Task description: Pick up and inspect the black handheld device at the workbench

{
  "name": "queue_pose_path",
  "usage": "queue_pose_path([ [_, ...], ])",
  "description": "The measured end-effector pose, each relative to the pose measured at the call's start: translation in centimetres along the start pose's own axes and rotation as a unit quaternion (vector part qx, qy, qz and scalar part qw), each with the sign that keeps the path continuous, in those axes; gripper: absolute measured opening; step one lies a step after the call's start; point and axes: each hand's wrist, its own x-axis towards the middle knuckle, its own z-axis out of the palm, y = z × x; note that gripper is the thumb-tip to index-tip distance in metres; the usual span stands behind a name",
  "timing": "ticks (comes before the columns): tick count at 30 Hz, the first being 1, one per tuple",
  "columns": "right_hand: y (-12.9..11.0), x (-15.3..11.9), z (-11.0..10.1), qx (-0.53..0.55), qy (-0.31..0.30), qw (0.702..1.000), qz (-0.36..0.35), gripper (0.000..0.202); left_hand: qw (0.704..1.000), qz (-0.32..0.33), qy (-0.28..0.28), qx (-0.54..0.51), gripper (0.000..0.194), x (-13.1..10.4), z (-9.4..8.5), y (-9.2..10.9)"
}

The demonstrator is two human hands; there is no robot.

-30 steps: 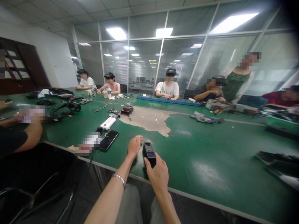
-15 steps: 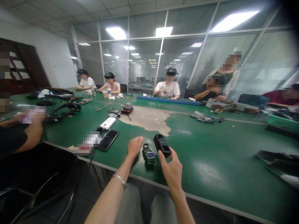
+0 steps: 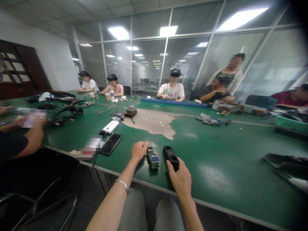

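By the near edge of the green table (image 3: 240, 144), a black plastic housing (image 3: 170, 157) is gripped between the right hand's (image 3: 181, 176) thumb and fingers. Just beside it lies a circuit-board stack with a small screen (image 3: 153, 158); whether it is held by the curled left hand (image 3: 139, 150) cannot be told. Exposed components could be scraped by a sideways knock from the housing.

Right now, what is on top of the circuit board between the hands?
The circuit board carries a small bluish screen at its nearer end; what that screen covers, and the board's underside, cannot be seen.
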Motion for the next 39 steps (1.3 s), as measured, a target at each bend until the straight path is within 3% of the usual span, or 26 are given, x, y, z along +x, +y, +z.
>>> queue_pose_path([
  [9,0.2,-0.3,0.0,-0.055,-0.012,0.998,-0.031,0.049,0.999,0.038,0.003,0.005,0.044,-0.4,0.2,-0.3],
  [15,0.0,-0.2,0.3,-0.074,0.002,0.997,-0.034,0.066,0.999,0.051,-0.009,0.008,0.043,-0.5,0.1,-0.1],
  [21,-0.5,-0.2,0.0,-0.047,-0.017,0.998,-0.032,0.054,0.999,0.049,-0.021,0.006,0.042,-0.6,-0.1,0.2],
  [27,-3.4,-0.2,-1.0,0.010,-0.015,1.000,-0.006,0.055,1.000,0.021,-0.016,-0.005,0.055,-0.5,-0.2,0.2],
  [32,-6.1,0.1,-0.9,0.035,-0.015,0.998,-0.042,0.054,0.999,-0.013,0.015,-0.048,0.064,-0.2,0.1,-0.2],
  [39,-8.6,-0.2,-0.3,-0.003,-0.016,0.999,-0.046,0.052,0.994,-0.045,0.024,-0.101,0.067,0.2,0.3,-0.6],
])
